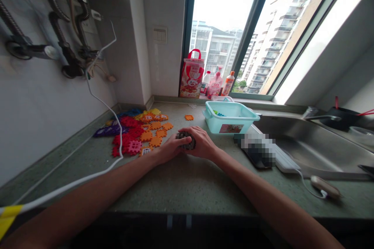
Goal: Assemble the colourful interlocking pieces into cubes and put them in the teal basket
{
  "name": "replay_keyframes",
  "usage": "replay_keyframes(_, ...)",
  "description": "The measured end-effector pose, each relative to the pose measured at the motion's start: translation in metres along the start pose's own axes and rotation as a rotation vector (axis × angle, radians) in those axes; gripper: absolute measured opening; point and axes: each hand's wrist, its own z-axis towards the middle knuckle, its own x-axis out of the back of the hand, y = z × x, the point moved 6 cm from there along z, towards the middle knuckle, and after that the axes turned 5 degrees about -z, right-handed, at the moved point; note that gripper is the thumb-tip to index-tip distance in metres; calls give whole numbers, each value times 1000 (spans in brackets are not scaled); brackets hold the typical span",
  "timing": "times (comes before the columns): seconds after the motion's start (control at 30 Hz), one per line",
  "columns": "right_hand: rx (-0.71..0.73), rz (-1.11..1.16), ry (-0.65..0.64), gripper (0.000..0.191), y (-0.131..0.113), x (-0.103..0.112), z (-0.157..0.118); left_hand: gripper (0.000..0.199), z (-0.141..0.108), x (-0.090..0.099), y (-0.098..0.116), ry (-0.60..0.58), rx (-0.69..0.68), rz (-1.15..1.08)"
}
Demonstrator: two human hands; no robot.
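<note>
Above the middle of the counter, my left hand (172, 149) and my right hand (203, 142) meet around a dark grey bundle of toothed pieces (186, 142). Both hands are closed on it, and the fingers hide much of its far side. It looks like a stack of interlocking plastic tiles, though single pieces cannot be made out. Left of my hands lies a spread of loose toothed tiles: orange tiles (156, 125), red tiles (128, 127) and a pink window tile (134, 146). A lone orange tile (189, 117) lies just beyond my hands.
A pale turquoise basin (230, 118) with some green and blue pieces stands to the right. Beside it are a dark phone (257, 157), a white power strip (288, 161) and the steel sink (304, 140). A white cable (97, 173) crosses the left side. Bottles (215, 85) line the windowsill.
</note>
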Motion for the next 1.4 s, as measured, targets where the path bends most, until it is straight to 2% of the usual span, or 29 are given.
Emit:
replay_keyframes(0.07, -23, 13, 23, 68, 0, -1, -1, 59, 1, -1, 2, 3, -26, -17)
replay_keyframes(0.23, 39, 56, 59, 62, -5, 0, -2, 63, 0, -5, 1, -70, -27, -47)
replay_keyframes(0.43, 75, 74, 44, 75, -8, 0, -2, 70, 1, -1, -2, -64, 10, -115)
replay_keyframes(0.73, 97, 58, 34, 87, -8, 2, 1, 46, 0, -1, -2, -43, 51, -4)
replay_keyframes(0.8, 86, 41, 50, 84, -7, 4, 2, 41, 0, 0, -2, -18, 39, 6)
replay_keyframes(0.9, 70, 40, 66, 69, -6, 6, 2, 43, 0, 0, 0, 11, 15, -7)
replay_keyframes(0.97, 78, 54, 64, 61, -8, 5, 1, 44, -1, -3, 2, -15, 14, -19)
replay_keyframes(1.1, 134, 79, 51, 59, -13, 4, 1, 42, -1, -6, 2, -70, 11, -15)
replay_keyframes(1.17, 129, 71, 30, 67, -12, 4, 1, 40, -1, -4, 3, -45, -15, 14)
replay_keyframes(1.3, 87, 36, 1, 101, -6, 8, 2, 38, -1, -1, 3, 6, -39, 77)
replay_keyframes(1.33, 82, 29, -4, 103, -5, 9, 3, 37, -1, -1, 3, 11, -36, 90)
replay_keyframes(1.4, 70, 14, -20, 93, -3, 9, 3, 39, -1, -1, 4, 20, -32, 108)
